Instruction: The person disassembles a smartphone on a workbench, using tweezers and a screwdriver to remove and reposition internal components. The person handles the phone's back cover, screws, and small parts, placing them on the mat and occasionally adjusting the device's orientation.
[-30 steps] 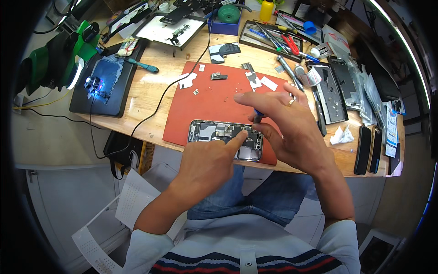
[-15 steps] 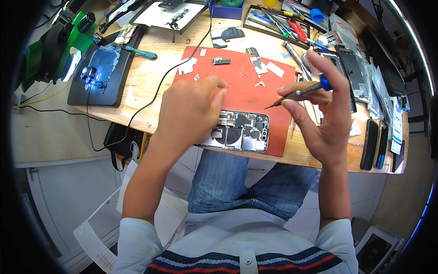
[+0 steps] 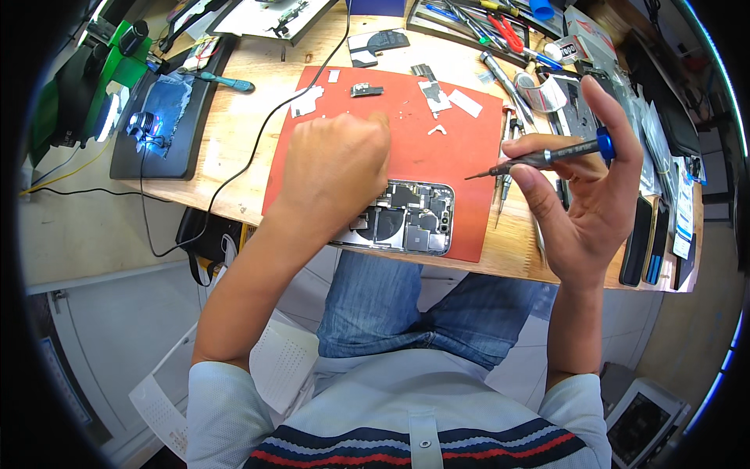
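Note:
An opened phone (image 3: 405, 219) lies near the front edge of the red mat (image 3: 461, 211), its circuit boards and round coil showing. My left hand (image 3: 336, 160) is closed over the phone's left end and covers part of it. Whatever its fingers pinch, if anything, is hidden. Between thumb and fingers, my right hand (image 3: 582, 187) holds a precision screwdriver (image 3: 547, 158) with a blue cap. Its tip points left, in the air above the mat's right side, apart from the phone. Small metal shields and pieces, such as a dark module (image 3: 366, 91), lie farther back on the mat.
A tray of pens and tools (image 3: 469, 35) stands at the back right, with a tape roll (image 3: 543, 94) nearby. A black cable (image 3: 269, 129) crosses the table on the left, beside a black pad (image 3: 168, 148) and a teal screwdriver (image 3: 226, 81). Phones (image 3: 637, 242) lie far right.
My right hand has moved right with the screwdriver, away from the phone. My left hand stays closed by the phone, turned slightly. The whole view has shifted a little.

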### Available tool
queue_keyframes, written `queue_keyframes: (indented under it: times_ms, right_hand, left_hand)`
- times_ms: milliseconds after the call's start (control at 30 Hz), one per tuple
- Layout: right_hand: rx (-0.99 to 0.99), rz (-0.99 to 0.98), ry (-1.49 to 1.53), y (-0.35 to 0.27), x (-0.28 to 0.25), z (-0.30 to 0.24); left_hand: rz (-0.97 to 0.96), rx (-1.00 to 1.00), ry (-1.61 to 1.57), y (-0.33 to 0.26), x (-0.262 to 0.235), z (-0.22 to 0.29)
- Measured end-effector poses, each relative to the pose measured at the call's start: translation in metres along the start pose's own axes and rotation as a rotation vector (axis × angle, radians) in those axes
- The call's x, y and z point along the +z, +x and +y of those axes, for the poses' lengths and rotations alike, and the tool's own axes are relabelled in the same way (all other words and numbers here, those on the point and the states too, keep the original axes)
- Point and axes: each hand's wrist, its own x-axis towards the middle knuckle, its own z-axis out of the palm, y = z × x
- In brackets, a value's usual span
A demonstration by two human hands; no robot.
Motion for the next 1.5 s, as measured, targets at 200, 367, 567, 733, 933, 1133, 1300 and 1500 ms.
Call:
queue_keyframes:
  times_ms: [200, 367, 567, 733, 933, 1133, 1300, 1500]
  right_hand:
    - [0.139, 0.096, 0.155, -0.008, 0.002, -0.006]
    - [0.206, 0.049, 0.218, -0.012, 0.020, -0.010]
    - [0.372, 0.092, 0.005, -0.059, -0.046, -0.035]
    - [0.582, 0.503, -0.519, -0.107, -0.136, -0.032]
    - [0.710, 0.629, -0.568, -0.153, -0.176, -0.019]
    - [0.702, 0.753, -0.405, -0.149, -0.198, -0.013]
    - [0.914, 0.493, -0.858, -0.126, -0.215, -0.007]
    - [0.947, 0.208, -1.028, -0.109, -0.210, 0.009]
  left_hand:
    - [0.034, -0.155, -0.596, -0.023, -0.025, -0.005]
    - [0.004, -0.219, -1.044, -0.067, -0.024, 0.018]
    - [0.135, -0.217, -1.185, -0.102, -0.022, 0.018]
    - [0.051, -0.206, -1.263, -0.123, -0.017, 0.023]
    - [0.021, -0.155, -1.274, -0.108, -0.017, 0.059]
    - [0.004, -0.119, -1.219, -0.107, -0.028, 0.070]
    - [-0.005, -0.120, -1.216, -0.114, -0.025, 0.062]
    - [-0.010, -0.157, -1.271, -0.122, -0.022, 0.053]
